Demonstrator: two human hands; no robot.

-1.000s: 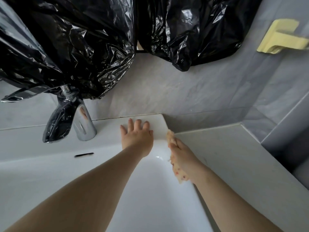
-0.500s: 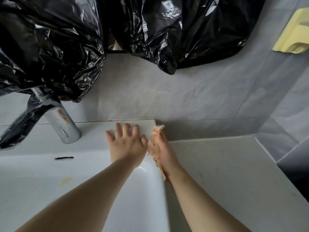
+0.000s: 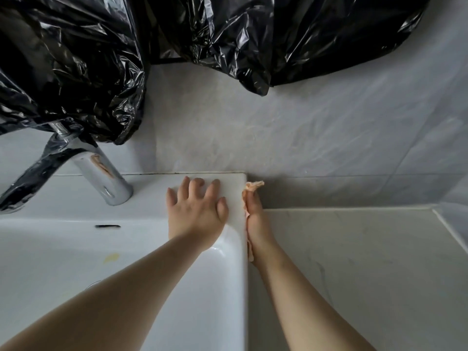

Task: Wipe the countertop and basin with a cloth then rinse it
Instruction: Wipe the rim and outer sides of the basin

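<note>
Edgewise, right hand (image 3: pixel 255 220) presses cloth (image 3: pixel 253 185) against basin (image 3: pixel 234 287) side, above countertop (image 3: pixel 354 262).

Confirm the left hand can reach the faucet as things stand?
Probably yes. The left hand lies flat on the basin rim, the faucet stands on that same rim just to its left, nothing between them. Black plastic drapes only its top.

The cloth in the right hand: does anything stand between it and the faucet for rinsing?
Yes. The left hand lies flat on the basin rim, between the cloth and the faucet. The cloth could probably pass above it.
</note>
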